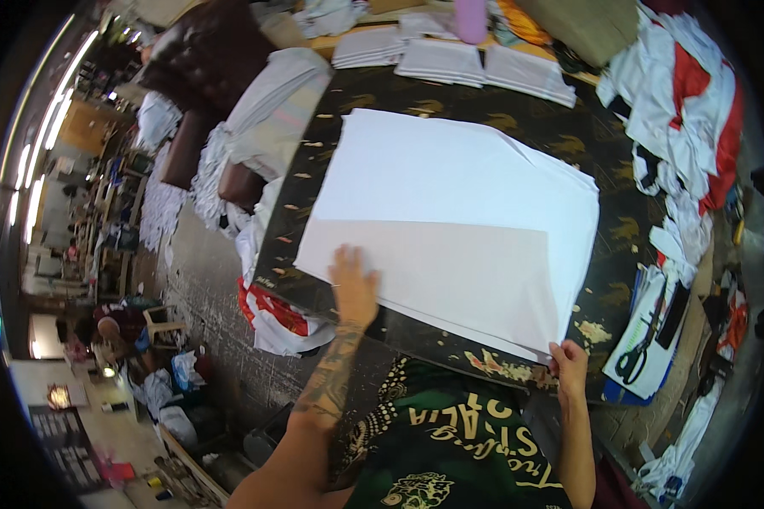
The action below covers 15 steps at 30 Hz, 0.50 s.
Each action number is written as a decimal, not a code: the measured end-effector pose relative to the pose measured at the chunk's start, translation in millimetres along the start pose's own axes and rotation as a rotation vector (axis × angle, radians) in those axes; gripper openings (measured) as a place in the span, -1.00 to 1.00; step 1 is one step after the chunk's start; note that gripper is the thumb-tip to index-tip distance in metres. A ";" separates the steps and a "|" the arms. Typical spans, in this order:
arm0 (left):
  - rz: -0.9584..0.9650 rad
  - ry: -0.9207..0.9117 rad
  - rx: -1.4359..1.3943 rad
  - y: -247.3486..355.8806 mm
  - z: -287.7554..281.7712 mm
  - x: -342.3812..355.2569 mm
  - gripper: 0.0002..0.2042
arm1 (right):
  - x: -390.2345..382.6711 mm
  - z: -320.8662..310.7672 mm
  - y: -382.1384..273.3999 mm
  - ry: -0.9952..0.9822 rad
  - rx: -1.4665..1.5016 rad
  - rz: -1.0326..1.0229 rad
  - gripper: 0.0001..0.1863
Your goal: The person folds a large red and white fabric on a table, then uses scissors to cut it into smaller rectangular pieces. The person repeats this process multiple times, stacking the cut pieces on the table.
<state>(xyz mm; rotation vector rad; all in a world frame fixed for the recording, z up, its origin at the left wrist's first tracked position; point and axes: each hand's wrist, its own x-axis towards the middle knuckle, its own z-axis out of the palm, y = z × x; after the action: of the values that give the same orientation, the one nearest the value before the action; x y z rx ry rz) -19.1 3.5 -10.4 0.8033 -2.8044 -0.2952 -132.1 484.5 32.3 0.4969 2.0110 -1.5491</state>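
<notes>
Apparently purple bottle point(471, 23), contents hidden; hands point(570, 366) at cloth point(450, 174).

Tube lights point(58, 121) glare at the left of the frame, bowed by fisheye distortion; the corners fall to black. The white cloth point(424, 165) at centre is bright, its upper part nearly washed out. The left hand point(354, 284) is blurred.

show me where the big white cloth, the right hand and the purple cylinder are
white cloth point(437, 185): head view, on its flat upper part
right hand point(570, 365): head view, on the hand's middle
purple cylinder point(471, 20): head view, on its side
</notes>
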 end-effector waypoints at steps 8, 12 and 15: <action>-0.445 0.172 -0.490 -208.2 -29.8 35.7 -0.67 | 0.3 -0.1 6.5 0.220 -0.146 -0.144 -0.73; -0.245 0.002 -0.213 -217.0 -33.7 47.6 -0.79 | -10.4 3.3 -8.6 0.287 -0.164 -0.159 -0.82; -0.349 -0.091 -0.515 -212.6 -55.0 59.2 -0.81 | -18.3 3.7 -24.8 0.298 -0.291 -0.080 -0.84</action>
<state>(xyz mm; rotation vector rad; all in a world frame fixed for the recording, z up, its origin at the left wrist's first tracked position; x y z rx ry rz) 51.5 -212.6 -1.8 1.1513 -2.4622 -1.0768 -131.7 475.0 61.9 0.5620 2.4614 -1.2522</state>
